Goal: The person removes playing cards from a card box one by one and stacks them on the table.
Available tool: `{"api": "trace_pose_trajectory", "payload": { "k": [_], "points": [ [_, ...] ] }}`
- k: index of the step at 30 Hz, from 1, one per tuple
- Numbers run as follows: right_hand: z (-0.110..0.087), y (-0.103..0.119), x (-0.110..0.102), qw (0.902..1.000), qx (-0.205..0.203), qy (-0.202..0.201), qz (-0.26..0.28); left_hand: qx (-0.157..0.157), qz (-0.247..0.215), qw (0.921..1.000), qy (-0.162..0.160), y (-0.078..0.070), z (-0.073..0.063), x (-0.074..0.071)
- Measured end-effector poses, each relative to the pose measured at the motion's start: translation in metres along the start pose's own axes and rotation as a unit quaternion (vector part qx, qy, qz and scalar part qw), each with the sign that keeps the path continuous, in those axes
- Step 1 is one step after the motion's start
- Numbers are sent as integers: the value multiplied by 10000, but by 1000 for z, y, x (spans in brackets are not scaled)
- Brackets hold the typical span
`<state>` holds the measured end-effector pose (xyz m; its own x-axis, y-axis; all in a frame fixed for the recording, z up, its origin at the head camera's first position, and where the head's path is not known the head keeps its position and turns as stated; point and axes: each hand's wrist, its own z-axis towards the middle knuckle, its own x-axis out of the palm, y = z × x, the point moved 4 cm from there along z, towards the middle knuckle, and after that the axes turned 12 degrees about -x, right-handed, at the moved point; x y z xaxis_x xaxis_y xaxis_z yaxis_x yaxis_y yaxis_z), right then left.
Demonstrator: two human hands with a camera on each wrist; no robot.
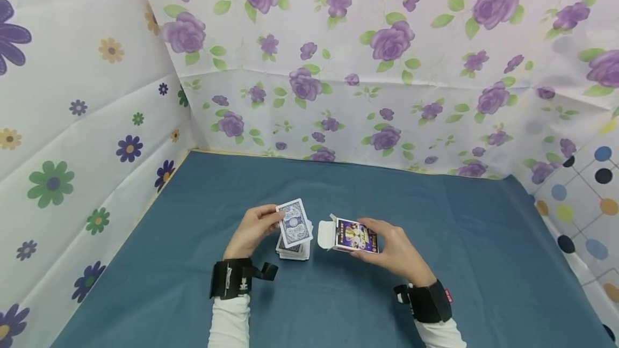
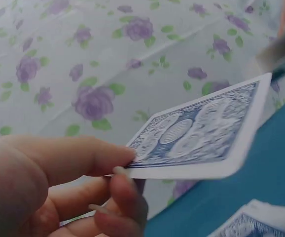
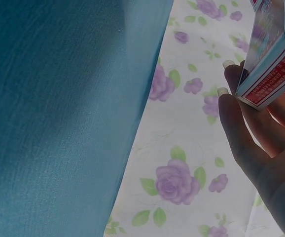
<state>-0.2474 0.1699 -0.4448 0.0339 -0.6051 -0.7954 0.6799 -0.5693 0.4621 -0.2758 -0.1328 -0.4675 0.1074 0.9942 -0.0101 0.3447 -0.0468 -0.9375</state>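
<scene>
Between thumb and fingers my left hand (image 1: 251,228) pinches a playing card (image 1: 294,223) by its edge, its blue patterned back showing. The left wrist view shows the card (image 2: 196,133) tilted, thumb on top and fingers beneath. Below it on the cloth lies a stack of playing cards (image 1: 295,254), partly covered by the held card. My right hand (image 1: 394,248) grips a small purple card box (image 1: 357,236) from its right end. The box's white flap (image 1: 326,234) stands open toward the cards. In the right wrist view, fingers support the box's red-panelled end (image 3: 273,74).
A blue cloth (image 1: 338,305) covers the table. White sheeting with purple roses (image 1: 304,84) hangs along the back, and flower-patterned sheeting (image 1: 50,184) on the left. A dotted sheet (image 1: 595,203) hangs at the right. Black straps (image 1: 232,278) circle both wrists.
</scene>
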Motion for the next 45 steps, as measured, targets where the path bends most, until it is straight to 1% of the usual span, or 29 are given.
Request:
{"api": "trace_pose_trajectory", "payload": {
  "k": [3, 6, 7, 10, 13, 17, 20, 22, 25, 27, 29, 30, 31, 32, 33, 35, 36, 37, 38, 39, 41, 42, 43, 45],
  "points": [
    [0, 0, 1, 10000, 19, 2, 22, -248, 101, 9975, -654, 11, 9, -5],
    [-1, -1, 1, 10000, 38, 15, 35, -436, 374, 9895, -1326, 23, 17, -7],
    [-1, -1, 1, 10000, 42, 20, 46, -468, 469, 9865, -1498, 26, 19, -6],
    [-1, -2, 2, 10000, 55, 27, 57, -422, 768, 9772, -1934, 33, 22, -3],
    [-1, -3, 3, 9999, 57, 27, 78, -190, 1070, 9689, -2223, 35, 22, 2],
    [-1, -4, 3, 10000, 54, 32, 61, 191, 1476, 9552, -2557, 35, 19, 7],
    [-1, -5, 4, 10000, 47, 46, 24, 431, 1700, 9470, -2693, 34, 18, 9],
    [-1, -5, 5, 10000, 44, 58, 6, 525, 1786, 9443, -2714, 34, 19, 10],
    [-1, -7, 6, 10000, 54, 76, -17, 517, 1875, 9426, -2715, 34, 19, 12],
    [-1, -7, 6, 9999, 71, 80, -7, 488, 1931, 9412, -2729, 32, 17, 13],
    [-2, -8, 6, 9999, 90, 78, 16, 577, 1970, 9390, -2760, 27, 14, 15],
    [-2, -8, 6, 9999, 101, 77, 32, 645, 2025, 9374, -2760, 24, 12, 16],
    [-2, -8, 6, 9999, 102, 77, 46, 791, 2007, 9385, -2695, 20, 10, 18],
    [-2, -8, 6, 9999, 104, 77, 54, 1004, 2020, 9390, -2596, 16, 7, 20],
    [-2, -8, 6, 9999, 104, 75, 62, 1212, 2056, 9404, -2421, 11, 4, 23],
    [-2, -8, 5, 9999, 93, 68, 57, 1635, 2062, 9458, -1904, -1, -3, 31],
    [-1, -8, 5, 9999, 80, 60, 57, 1910, 2062, 9472, -1541, -4, -3, 36],
    [-1, -8, 5, 9999, 63, 55, 56, 2028, 2034, 9507, -1169, -9, -7, 42],
    [-1, -8, 5, 10000, 45, 51, 60, 2036, 2074, 9531, -846, -14, -10, 48],
    [-1, -8, 5, 10000, 28, 41, 65, 1973, 2091, 9562, -553, -19, -13, 55],
    [-1, -7, 5, 10000, -8, 34, 92, 1843, 2211, 9575, -179, -26, -18, 67],
    [-1, -7, 5, 9999, -20, 31, 112, 1783, 2301, 9567, -70, -27, -20, 73],
    [-1, -7, 4, 9999, -24, 29, 135, 1606, 2396, 9575, -64, -31, -24, 79],
    [-2, -6, 4, 9998, -19, 25, 171, 1509, 2528, 9556, -114, -30, -26, 88]
  ]
}}
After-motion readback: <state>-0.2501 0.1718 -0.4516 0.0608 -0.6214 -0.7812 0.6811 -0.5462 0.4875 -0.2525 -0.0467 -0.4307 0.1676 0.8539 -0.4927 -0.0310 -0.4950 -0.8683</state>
